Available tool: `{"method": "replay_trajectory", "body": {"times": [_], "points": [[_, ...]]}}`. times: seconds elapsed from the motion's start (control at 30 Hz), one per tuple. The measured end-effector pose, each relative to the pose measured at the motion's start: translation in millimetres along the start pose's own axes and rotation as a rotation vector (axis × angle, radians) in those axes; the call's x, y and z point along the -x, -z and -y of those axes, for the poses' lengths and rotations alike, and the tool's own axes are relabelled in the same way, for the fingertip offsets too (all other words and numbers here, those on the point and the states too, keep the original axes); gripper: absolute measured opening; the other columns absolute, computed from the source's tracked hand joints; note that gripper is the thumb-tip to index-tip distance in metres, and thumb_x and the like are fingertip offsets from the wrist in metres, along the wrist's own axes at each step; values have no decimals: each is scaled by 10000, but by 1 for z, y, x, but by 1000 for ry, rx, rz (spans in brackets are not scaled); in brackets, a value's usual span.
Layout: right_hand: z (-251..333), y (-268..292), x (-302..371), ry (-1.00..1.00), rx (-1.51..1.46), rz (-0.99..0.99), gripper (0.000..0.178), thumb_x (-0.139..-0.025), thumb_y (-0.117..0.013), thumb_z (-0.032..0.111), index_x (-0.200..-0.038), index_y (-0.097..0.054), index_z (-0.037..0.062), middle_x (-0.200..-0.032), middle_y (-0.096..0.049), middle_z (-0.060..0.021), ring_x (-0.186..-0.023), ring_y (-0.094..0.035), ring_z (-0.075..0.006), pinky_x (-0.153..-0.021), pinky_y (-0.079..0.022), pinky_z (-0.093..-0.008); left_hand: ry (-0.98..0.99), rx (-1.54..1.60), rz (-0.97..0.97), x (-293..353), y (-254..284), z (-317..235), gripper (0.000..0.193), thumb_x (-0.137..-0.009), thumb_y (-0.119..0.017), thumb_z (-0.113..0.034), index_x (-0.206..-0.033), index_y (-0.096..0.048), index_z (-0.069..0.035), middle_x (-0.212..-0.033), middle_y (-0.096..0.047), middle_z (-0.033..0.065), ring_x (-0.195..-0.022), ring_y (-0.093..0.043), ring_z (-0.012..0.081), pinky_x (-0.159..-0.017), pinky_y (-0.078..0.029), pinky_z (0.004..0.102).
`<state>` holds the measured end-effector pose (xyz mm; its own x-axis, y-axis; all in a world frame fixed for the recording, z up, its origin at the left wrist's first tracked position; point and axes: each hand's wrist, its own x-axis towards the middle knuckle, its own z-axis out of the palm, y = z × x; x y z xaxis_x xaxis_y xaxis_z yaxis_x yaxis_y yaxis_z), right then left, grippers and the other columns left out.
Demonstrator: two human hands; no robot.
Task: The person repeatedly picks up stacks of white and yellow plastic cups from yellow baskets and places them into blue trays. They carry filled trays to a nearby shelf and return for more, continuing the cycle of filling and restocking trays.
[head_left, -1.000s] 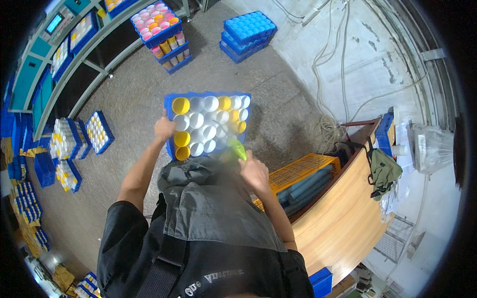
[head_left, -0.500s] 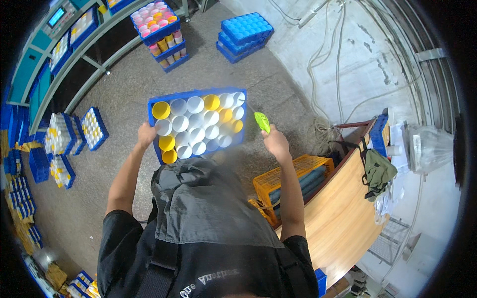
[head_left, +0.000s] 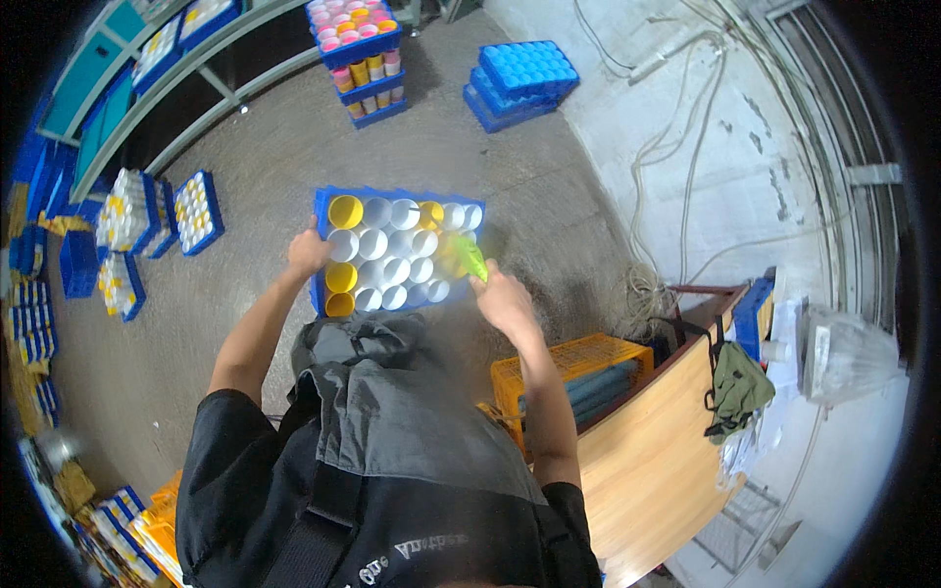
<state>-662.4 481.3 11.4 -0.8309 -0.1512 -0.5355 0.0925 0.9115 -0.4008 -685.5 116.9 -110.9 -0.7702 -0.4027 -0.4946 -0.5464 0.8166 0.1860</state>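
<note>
Right hand (head_left: 505, 299), centre of the frame: fingers closed around a lime-green tool (head_left: 470, 257), by which the upper-left side of the fist is extended. The tool's far end is blurred, and contact with the cups cannot be told. Left hand (head_left: 310, 252), left of centre: closed on the side wall of a blue tray (head_left: 321, 204), the fingers partly hidden.

The blue tray is placed between the two hands, just right of the left hand and to the upper left of the right hand; its right part is overhung by the tool. It is filled with rows of open-mouthed cups, white cups (head_left: 372, 243) in the majority, yellow cups (head_left: 345, 212) (grouped mainly at the left column) in the minority.

Below right of the right hand, an orange crate (head_left: 549, 355) is set beside a wooden table (head_left: 647, 461), on which a green bag (head_left: 740, 387) is laid. At the upper centre, a stack of light and dark blue trays (head_left: 529, 67) is stood on the floor; left of it, a tiered stack of pink, white and yellow cups (head_left: 353, 39) is seen.
</note>
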Motion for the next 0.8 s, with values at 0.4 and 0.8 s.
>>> {"method": "replay_trajectory", "body": {"times": [0.4,0.8], "points": [[97,-24,4,49,115,162,393,-992,-485,325,-1256,-484,34,-1037,-661,-286,-1016,-624,-465,-878,-480,-540,136,95,-79,10,4,53,739,-815,-580,-280,-1466,-355,-14,-1098,-662,284,-1037,-646,434,-909,-518,498],[240,-128,2,234,332,423,449,-990,-482,377,-1261,-481,20,-1030,-668,-250,-1004,-643,-411,-867,-488,-512,441,348,-162,-32,20,236,628,-823,-600,-320,-1346,-491,11,-1141,-651,285,-1098,-619,434,-963,-487,475]]}}
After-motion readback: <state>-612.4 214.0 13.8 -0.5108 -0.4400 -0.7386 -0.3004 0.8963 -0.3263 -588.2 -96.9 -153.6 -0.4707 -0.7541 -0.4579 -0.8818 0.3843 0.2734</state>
